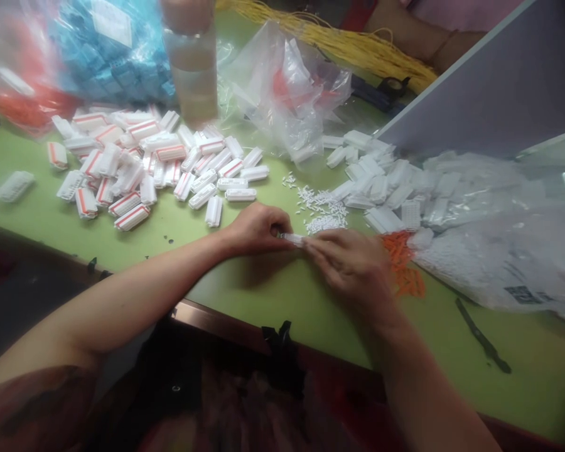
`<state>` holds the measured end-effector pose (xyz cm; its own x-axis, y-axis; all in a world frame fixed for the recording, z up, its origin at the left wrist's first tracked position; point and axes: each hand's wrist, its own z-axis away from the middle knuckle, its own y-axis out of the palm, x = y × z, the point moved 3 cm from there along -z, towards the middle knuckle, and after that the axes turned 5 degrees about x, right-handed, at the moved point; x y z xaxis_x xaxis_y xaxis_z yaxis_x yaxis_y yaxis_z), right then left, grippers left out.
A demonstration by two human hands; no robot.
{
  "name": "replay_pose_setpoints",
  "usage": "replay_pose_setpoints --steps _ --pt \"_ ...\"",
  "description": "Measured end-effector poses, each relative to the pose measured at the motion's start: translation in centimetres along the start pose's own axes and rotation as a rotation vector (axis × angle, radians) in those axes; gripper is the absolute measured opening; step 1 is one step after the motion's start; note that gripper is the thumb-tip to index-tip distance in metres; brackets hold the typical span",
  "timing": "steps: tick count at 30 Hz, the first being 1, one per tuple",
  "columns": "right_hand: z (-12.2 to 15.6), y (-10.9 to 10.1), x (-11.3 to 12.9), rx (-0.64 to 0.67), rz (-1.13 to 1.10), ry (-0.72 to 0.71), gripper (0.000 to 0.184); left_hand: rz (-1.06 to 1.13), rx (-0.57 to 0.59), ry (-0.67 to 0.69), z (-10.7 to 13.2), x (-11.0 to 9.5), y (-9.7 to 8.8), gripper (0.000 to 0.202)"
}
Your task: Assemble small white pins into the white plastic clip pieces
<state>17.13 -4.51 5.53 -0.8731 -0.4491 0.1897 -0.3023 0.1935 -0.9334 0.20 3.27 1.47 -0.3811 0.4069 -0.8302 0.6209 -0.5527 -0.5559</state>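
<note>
A small white plastic connector block [292, 238] is held just above the green table between my two hands. My left hand [262, 227] is closed, pinching the left end of the block between thumb and fingers. On the right end press the bunched fingers of my right hand [346, 260], which partly hide it. Just beyond the hands lies a scatter of tiny white pegs [327, 220]. Orange plastic strips [407, 276] lie right beside my right hand. To the left is a heap of white connector blocks [136, 157], many with a red-orange stripe.
Plain white blocks [381, 176] spill near a clear plastic bag [499, 245] on the right. A dark thin tool [483, 336] lies near the front. Behind stand a bottle [191, 75], a bag of blue parts [117, 63] and yellow wires [329, 37]. Another person's arm [414, 37] shows at the back.
</note>
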Motion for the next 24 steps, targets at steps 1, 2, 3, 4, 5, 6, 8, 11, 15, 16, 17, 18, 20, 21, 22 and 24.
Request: replay_pose_setpoints --steps 1,2,3,4,5,6,8,11,15,16,17,18,20,21,22,24 --pt "0.0 -0.1 -0.7 -0.012 -0.09 0.079 0.02 -0.001 0.005 0.003 0.0 0.0 0.0 0.025" --pt "0.1 -0.2 -1.4 -0.02 -0.157 0.168 0.022 -0.002 0.007 0.008 0.0 0.0 0.0 0.024" --pt "0.2 -0.2 -2.1 -0.014 -0.191 0.253 0.023 -0.004 0.011 0.016 0.0 0.0 -0.1 0.024" --pt "0.3 -0.2 -2.6 0.008 -0.193 0.326 0.024 -0.004 0.014 0.022 0.0 0.0 -0.1 0.025" --pt "0.4 0.0 -3.0 0.047 -0.171 0.382 0.024 -0.003 0.017 0.025 -0.1 -0.1 -0.1 0.025" --pt "0.4 0.2 -3.2 0.094 -0.14 0.422 0.024 -0.003 0.019 0.022 -0.1 -0.1 -0.2 0.025" --pt "0.5 0.6 -3.4 0.167 -0.075 0.481 0.025 -0.005 0.02 0.009 -0.1 -0.2 -0.3 0.024" --pt "0.5 1.1 -3.5 0.163 -0.019 0.545 0.026 -0.008 0.026 -0.004 -0.1 -0.2 -0.3 0.024" --pt "0.5 1.4 -3.7 0.141 -0.006 0.596 0.024 -0.006 0.035 0.001 -0.1 -0.2 -0.2 0.026" --pt "0.5 1.4 -3.7 0.144 -0.005 0.604 0.023 -0.007 0.035 0.004 -0.1 -0.2 -0.2 0.026" --pt "0.5 1.5 -3.8 0.145 -0.004 0.604 0.022 -0.009 0.036 0.006 -0.1 -0.2 -0.2 0.025" --pt "0.5 1.4 -3.8 0.145 -0.009 0.59 0.021 -0.013 0.035 0.006 -0.1 -0.2 -0.2 0.025" --pt "0.3 1.3 -3.8 0.165 -0.049 0.524 0.019 -0.019 0.03 0.001 0.0 -0.2 -0.2 0.025" --pt "0.2 1.2 -3.8 0.185 -0.082 0.487 0.019 -0.018 0.031 -0.002 0.0 -0.2 -0.3 0.025" --pt "0.2 0.9 -3.9 0.205 -0.116 0.464 0.019 -0.015 0.033 -0.003 0.0 -0.2 -0.3 0.025" --pt "0.2 0.3 -4.1 0.22 -0.158 0.479 0.022 -0.014 0.039 -0.005 0.0 -0.2 -0.3 0.023"
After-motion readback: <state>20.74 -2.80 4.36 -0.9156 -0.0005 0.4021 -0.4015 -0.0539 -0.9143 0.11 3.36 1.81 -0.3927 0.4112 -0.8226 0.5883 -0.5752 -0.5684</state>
